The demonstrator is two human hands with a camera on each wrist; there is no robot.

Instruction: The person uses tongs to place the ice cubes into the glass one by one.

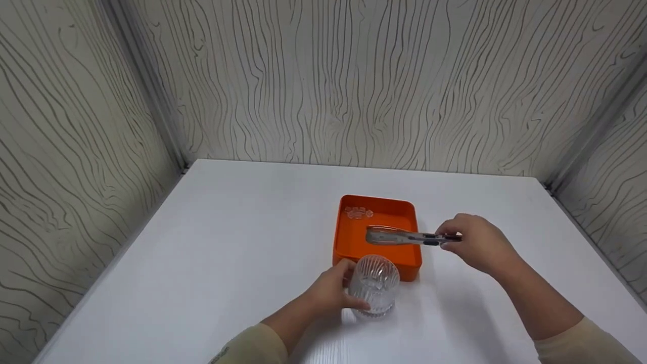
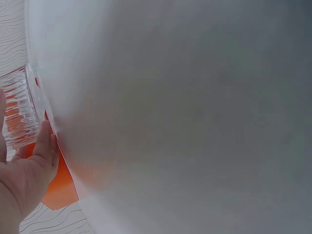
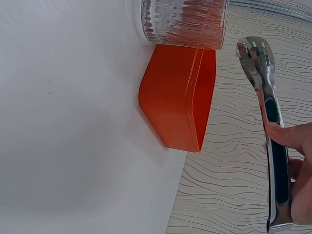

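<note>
My left hand [image 1: 328, 290] holds a clear ribbed glass [image 1: 376, 290], thumb on the near side and fingers on the far side. The glass stands upright on the table against the near side of an orange tray [image 1: 376, 260]. What lies inside the glass is hard to tell. In my right hand [image 1: 477, 242] are metal tongs [image 1: 404, 237] with dark grip inlays, held level above the tray. In the right wrist view, a small clear piece [image 3: 240, 50] appears between the tongs' tips. Several clear cubes [image 1: 356, 213] lie in the tray's far left corner.
The white table [image 1: 227, 227] stretches around the tray on all sides. A wood-grain patterned panel [image 1: 323, 86] rises behind its far edge, with similar panels to the left and right.
</note>
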